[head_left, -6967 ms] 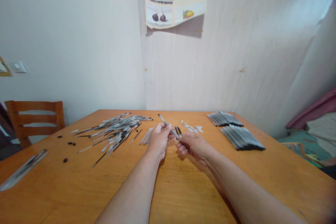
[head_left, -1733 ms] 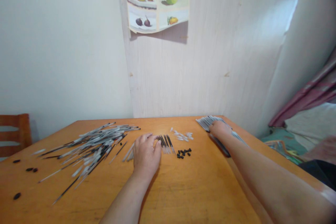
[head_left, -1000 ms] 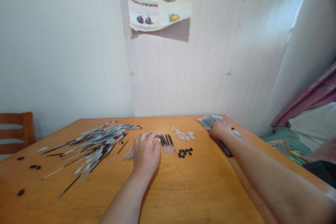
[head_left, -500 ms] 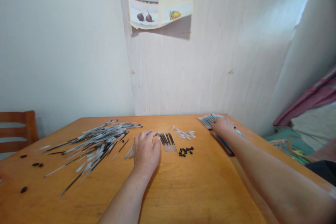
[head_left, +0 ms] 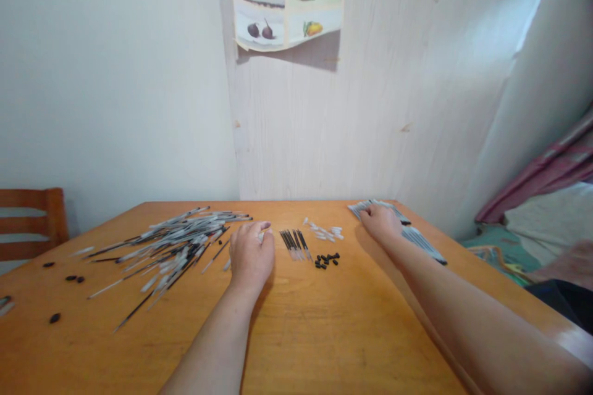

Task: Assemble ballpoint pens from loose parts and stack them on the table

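My left hand [head_left: 252, 252] rests at the middle of the table, fingers curled, with something pale at the fingertips that I cannot make out. Just right of it lies a short row of black-and-clear pen refills [head_left: 295, 243]. At the far right, my right hand [head_left: 382, 222] reaches over a row of pale pen refills [head_left: 360, 207], its fingers bent together and their tips mostly hidden. Beside that wrist lies another row of refills [head_left: 422, 243] with black ends. Small black caps [head_left: 327, 260] and white caps [head_left: 326, 232] sit between the hands.
A loose heap of pen refills [head_left: 180, 241] covers the table's left part. Several dark oval pieces [head_left: 55, 318] are scattered near the left edge. A wooden chair back [head_left: 30, 225] stands at the left; fruit pictures [head_left: 287, 0] hang on the wall.
My right hand has shifted left and slightly up, uncovering the black-ended refill row on its right. My left hand has drawn a little to the left, away from the short row.
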Demonstrator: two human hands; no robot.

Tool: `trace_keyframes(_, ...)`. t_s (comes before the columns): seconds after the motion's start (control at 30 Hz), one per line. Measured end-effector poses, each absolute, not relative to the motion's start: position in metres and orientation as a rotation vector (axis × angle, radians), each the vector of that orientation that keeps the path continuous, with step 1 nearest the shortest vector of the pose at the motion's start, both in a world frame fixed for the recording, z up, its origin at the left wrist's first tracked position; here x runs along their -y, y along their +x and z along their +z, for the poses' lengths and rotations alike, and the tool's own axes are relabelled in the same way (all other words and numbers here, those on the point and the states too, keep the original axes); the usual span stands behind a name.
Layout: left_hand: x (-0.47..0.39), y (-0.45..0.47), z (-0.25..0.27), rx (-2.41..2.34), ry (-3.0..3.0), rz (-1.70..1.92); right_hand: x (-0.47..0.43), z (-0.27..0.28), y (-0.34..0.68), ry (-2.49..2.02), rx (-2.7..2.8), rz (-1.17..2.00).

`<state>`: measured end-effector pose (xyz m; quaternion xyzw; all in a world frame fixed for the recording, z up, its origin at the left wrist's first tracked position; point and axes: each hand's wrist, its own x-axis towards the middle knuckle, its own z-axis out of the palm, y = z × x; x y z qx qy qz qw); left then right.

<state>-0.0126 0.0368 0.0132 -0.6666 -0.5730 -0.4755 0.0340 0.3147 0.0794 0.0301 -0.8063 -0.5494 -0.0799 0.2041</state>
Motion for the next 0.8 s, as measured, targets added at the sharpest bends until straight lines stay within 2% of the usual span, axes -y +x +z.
trace_keyframes(0.17, -0.048, -0.022, 0.01, 1.869, -2.016, -1.726, -0.063, 0.031, 0.281, -2.173, 1.621, -0.176)
trace_keyframes(0.37, -0.046, -0.026, 0.021, 2.071, -1.711, -2.489, -0.048, 0.03, 0.236, -2.016, 1.81, -0.096)
trace_keyframes(0.47, -0.043, -0.029, 0.026, 2.066, -1.54, -2.753, -0.04, 0.03, 0.209, -1.927, 1.926, -0.077)
trace_keyframes(0.57, -0.044, -0.034, 0.027, 2.092, -1.404, -2.914, -0.029, 0.028, 0.179, -1.757, 2.121, -0.073)
trace_keyframes(0.8, -0.049, -0.037, 0.023, 2.093, -1.273, -3.034, -0.015, 0.016, 0.121, -1.441, 2.405, -0.06)
